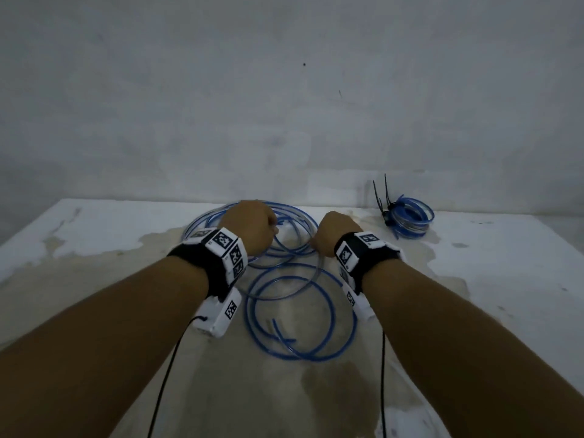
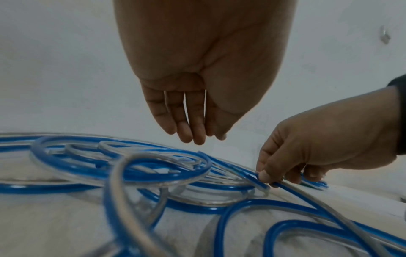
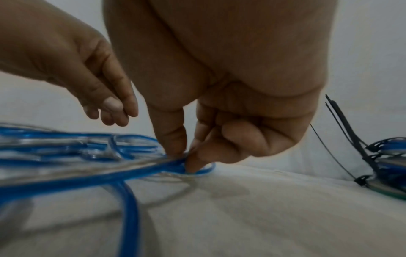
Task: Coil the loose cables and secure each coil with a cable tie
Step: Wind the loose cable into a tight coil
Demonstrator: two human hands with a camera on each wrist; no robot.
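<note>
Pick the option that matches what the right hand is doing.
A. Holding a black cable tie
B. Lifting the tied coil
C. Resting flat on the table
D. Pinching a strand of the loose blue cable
D: in the right wrist view the right hand pinches a strand of the loose blue cable between thumb and forefinger, while the tied coil with its black cable ties lies untouched to the right.
</note>
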